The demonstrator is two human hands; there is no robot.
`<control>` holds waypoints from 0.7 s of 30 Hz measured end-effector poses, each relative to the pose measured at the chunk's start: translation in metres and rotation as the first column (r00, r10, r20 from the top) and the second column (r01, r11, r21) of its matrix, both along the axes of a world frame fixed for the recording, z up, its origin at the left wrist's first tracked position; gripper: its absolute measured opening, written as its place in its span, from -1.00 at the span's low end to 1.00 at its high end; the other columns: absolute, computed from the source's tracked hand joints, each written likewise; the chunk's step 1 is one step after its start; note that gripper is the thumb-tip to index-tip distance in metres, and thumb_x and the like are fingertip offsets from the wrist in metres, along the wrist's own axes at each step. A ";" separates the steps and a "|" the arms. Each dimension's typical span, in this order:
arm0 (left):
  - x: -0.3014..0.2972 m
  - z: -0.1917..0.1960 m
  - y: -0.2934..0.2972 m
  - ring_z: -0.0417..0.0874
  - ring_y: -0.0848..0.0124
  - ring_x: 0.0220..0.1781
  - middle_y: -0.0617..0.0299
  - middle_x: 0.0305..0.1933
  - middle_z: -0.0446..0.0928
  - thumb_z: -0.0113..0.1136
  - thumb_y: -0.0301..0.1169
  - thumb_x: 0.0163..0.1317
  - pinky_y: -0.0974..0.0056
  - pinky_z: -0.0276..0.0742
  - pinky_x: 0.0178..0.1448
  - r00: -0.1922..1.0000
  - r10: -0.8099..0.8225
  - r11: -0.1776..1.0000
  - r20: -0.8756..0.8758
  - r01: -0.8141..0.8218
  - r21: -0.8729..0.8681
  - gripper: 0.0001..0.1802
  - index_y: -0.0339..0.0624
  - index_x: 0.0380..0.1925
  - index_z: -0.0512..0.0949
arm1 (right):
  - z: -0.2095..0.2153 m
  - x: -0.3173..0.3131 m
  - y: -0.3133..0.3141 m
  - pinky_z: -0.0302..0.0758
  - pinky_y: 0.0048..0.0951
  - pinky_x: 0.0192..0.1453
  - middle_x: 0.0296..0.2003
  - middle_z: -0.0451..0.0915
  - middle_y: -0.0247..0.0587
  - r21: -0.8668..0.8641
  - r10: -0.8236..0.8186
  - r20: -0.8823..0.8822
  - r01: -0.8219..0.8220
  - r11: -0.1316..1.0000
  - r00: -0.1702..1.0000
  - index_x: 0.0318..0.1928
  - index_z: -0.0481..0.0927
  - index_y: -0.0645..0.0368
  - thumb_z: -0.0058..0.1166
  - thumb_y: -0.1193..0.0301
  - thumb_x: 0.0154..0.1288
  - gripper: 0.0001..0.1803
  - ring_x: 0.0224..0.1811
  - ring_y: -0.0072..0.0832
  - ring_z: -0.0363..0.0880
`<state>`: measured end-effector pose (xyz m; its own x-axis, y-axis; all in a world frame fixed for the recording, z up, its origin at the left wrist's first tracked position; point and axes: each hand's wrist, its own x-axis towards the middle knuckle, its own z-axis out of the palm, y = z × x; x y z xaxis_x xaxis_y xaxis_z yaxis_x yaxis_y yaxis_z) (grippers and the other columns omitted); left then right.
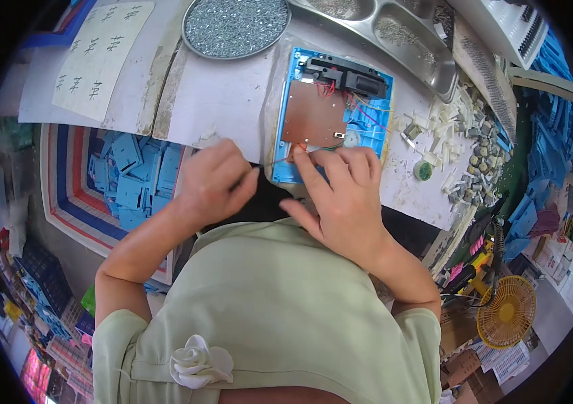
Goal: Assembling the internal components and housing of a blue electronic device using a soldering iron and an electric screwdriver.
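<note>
A light blue plastic casing (289,174) lies at the table's front edge. Inside it are a brown circuit board (314,114), a black part (350,77) along the far side, and red and yellow wires. My left hand (215,178) is closed in a pinch just left of the casing. From its fingertips a thin wire (275,162) seems to run to the casing's near left corner. My right hand (347,195) rests over the casing's near edge, fingers spread and index fingertip pressing near the board's lower edge. The right fingers hide part of that edge.
A round metal tray (187,42) of screws stands at the back, and a compartmented steel tray (445,81) at the back right. Loose white and metal parts (444,135) lie at right, by a small green roll (423,170). A striped bag (64,195) holds blue casings below left.
</note>
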<state>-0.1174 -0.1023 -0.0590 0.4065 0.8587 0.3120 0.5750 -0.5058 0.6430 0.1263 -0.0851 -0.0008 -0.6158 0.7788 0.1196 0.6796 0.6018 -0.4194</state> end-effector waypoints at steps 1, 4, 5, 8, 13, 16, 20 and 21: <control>-0.002 -0.002 -0.006 0.57 0.18 -0.45 0.20 -0.44 0.46 0.43 -0.48 0.03 0.18 0.46 -0.40 0.998 -0.039 0.999 -0.046 0.038 -0.016 -0.80 -0.13 -0.49 0.52 | -0.002 -0.003 0.000 0.30 0.03 0.23 -0.09 0.54 -0.25 0.037 -0.009 -0.024 0.010 0.999 1.000 0.15 0.64 0.14 0.46 0.19 0.06 -0.38 0.03 -0.23 0.44; 0.009 -0.016 -0.028 0.59 0.16 -0.43 0.16 -0.40 0.45 0.41 -0.45 0.07 0.14 0.52 -0.38 0.951 -0.306 0.946 -0.048 0.298 -0.124 -0.78 -0.14 -0.49 0.48 | -0.015 -0.007 -0.004 0.28 0.02 0.19 -0.15 0.59 -0.32 0.087 0.043 -0.126 -0.032 0.996 0.991 0.03 0.70 0.10 0.52 0.24 0.00 -0.46 -0.05 -0.24 0.47; 0.011 -0.018 -0.033 0.61 0.15 -0.39 0.14 -0.33 0.49 0.38 -0.43 0.08 0.12 0.57 -0.34 0.947 -0.319 0.928 0.028 0.318 -0.192 -0.83 -0.15 -0.42 0.53 | -0.017 -0.010 -0.004 0.28 0.00 0.16 -0.19 0.58 -0.35 0.101 0.030 -0.141 -0.016 0.995 0.990 -0.04 0.70 0.09 0.50 0.24 0.01 -0.53 -0.07 -0.27 0.47; 0.005 -0.005 -0.017 0.61 0.14 -0.41 0.19 -0.36 0.46 0.37 -0.36 0.09 0.10 0.61 -0.30 0.907 -0.422 0.886 -0.002 0.412 -0.211 -0.81 -0.11 -0.36 0.54 | -0.026 -0.013 -0.003 0.28 -0.05 0.09 -0.25 0.56 -0.42 0.152 -0.016 -0.160 0.040 0.987 0.987 -0.18 0.70 0.04 0.47 0.26 0.02 -0.66 -0.12 -0.34 0.48; 0.000 0.032 0.018 0.63 0.15 -0.39 0.14 -0.39 0.58 0.46 -0.50 0.07 0.11 0.53 -0.33 0.975 -0.114 0.970 0.189 0.150 -0.190 -0.83 -0.15 -0.35 0.63 | -0.032 -0.013 -0.004 0.25 -0.09 0.09 -0.24 0.62 -0.45 0.176 -0.025 -0.168 0.055 0.983 0.985 -0.18 0.72 -0.02 0.56 0.27 -0.09 -0.60 -0.14 -0.35 0.50; 0.004 0.022 0.012 0.60 0.17 -0.48 0.18 -0.49 0.54 0.51 -0.39 0.11 0.13 0.51 -0.39 0.980 -0.097 0.947 0.176 0.145 -0.286 -0.81 -0.15 -0.36 0.65 | -0.031 -0.012 -0.004 0.25 -0.09 0.08 -0.27 0.63 -0.45 0.150 -0.018 -0.196 0.048 0.987 0.980 -0.15 0.71 0.00 0.58 0.27 -0.09 -0.56 -0.16 -0.36 0.50; 0.006 0.017 -0.007 0.60 0.25 -0.51 0.19 -0.53 0.54 0.56 -0.36 0.10 0.22 0.49 -0.41 0.998 0.006 0.890 0.070 0.027 -0.455 -0.78 -0.17 -0.38 0.66 | -0.032 -0.017 -0.001 0.26 -0.12 0.07 -0.29 0.62 -0.46 0.153 -0.042 -0.272 0.086 0.985 0.961 -0.18 0.68 0.01 0.50 0.25 -0.01 -0.63 -0.22 -0.38 0.48; 0.007 0.016 -0.009 0.61 0.21 -0.51 0.18 -0.53 0.54 0.54 -0.31 0.13 0.18 0.51 -0.40 0.998 0.005 0.865 0.055 0.024 -0.501 -0.78 -0.15 -0.38 0.67 | -0.032 -0.019 0.000 0.27 -0.13 0.07 -0.28 0.63 -0.45 0.142 -0.031 -0.299 0.077 0.987 0.954 -0.18 0.68 0.02 0.51 0.26 -0.01 -0.63 -0.22 -0.38 0.48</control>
